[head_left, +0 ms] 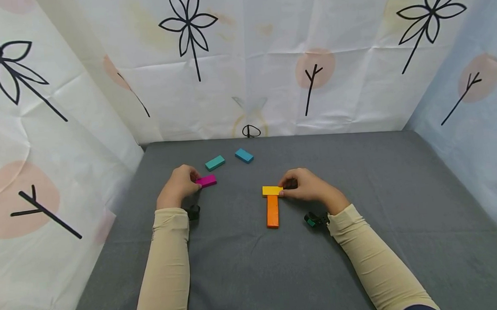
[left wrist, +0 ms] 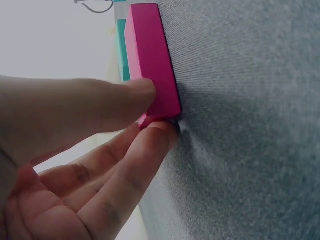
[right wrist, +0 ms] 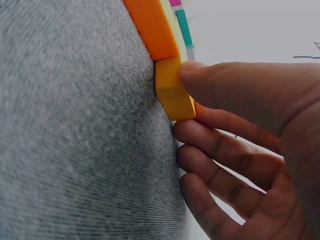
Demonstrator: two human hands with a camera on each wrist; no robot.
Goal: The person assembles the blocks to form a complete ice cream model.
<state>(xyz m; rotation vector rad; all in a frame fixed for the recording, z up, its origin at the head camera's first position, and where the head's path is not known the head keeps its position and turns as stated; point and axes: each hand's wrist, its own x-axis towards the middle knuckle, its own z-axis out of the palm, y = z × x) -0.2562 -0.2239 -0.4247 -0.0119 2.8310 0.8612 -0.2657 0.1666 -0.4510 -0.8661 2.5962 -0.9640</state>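
My left hand (head_left: pixel 178 186) pinches the near end of a magenta block (head_left: pixel 208 181) between thumb and fingertips, low on the cloth, left of centre. In the left wrist view the thumb lies across the side of that magenta block (left wrist: pixel 150 55). Over on the right, my right hand (head_left: pixel 311 187) holds one end of a yellow block (head_left: pixel 270 191) with thumb and index finger. The yellow block lies crosswise against the far end of an orange block (head_left: pixel 272 212), and the two form a T. The right wrist view shows yellow touching orange.
A teal block (head_left: pixel 214 163) and a blue block (head_left: pixel 244 155) lie apart beyond the magenta one, toward the back of the grey cloth-covered table (head_left: pixel 358 158). White patterned fabric (head_left: pixel 265 79) rises behind the table and along both sides.
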